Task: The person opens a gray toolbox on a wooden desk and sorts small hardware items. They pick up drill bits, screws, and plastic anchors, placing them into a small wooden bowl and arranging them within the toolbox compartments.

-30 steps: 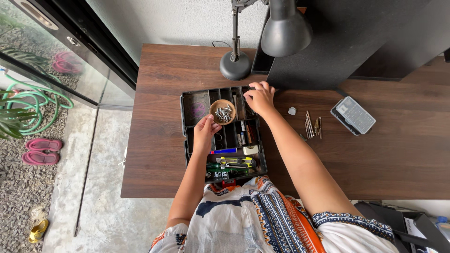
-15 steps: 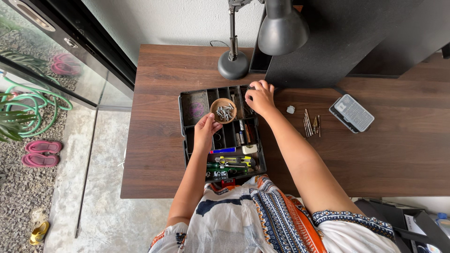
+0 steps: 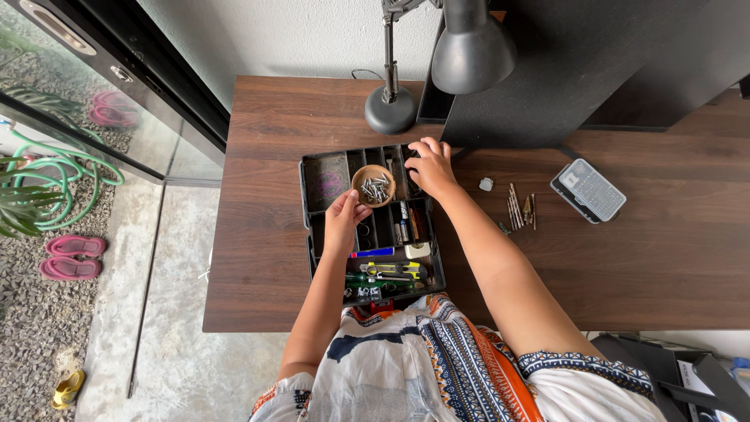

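Toolbox [image 3: 316,205], black, open, sits near the front edge of the wood counter [image 3: 625,258], split into compartments. Left hand [image 3: 341,221] holds a small round wooden bowl [image 3: 373,185] by its near rim, thumb and fingers pinched on it; bowl hangs over the back compartments w/ a heap of silver screws [image 3: 376,187] inside. Right hand [image 3: 430,166] is at the box's back right corner, fingers curled down into a compartment; can't tell if they grip anything, since the hand covers what's under it.

Front tray of the box: yellow-and-black utility knife [image 3: 388,270], green-handled tool beside it, small blue piece, white block; rest too small to make out. Back left compartment has a faint purple mark on its floor.

Right of the box, well apart: small white bit [image 3: 486,184], then a row of thin drill bits [image 3: 518,209], then a grey flat case [image 3: 587,190] w/ clear lid, contents too fine to read. Behind the box a black desk lamp [image 3: 473,47] on a round base, shade partly blocking a big dark panel at the back. Lamp top is cut off by the frame edge.

Off the counter, left: concrete floor, glass door, green hose [image 3: 62,168], pink sandals [image 3: 70,256], one yellow shoe. Person's patterned top fills the bottom edge and hides the box's front rim.
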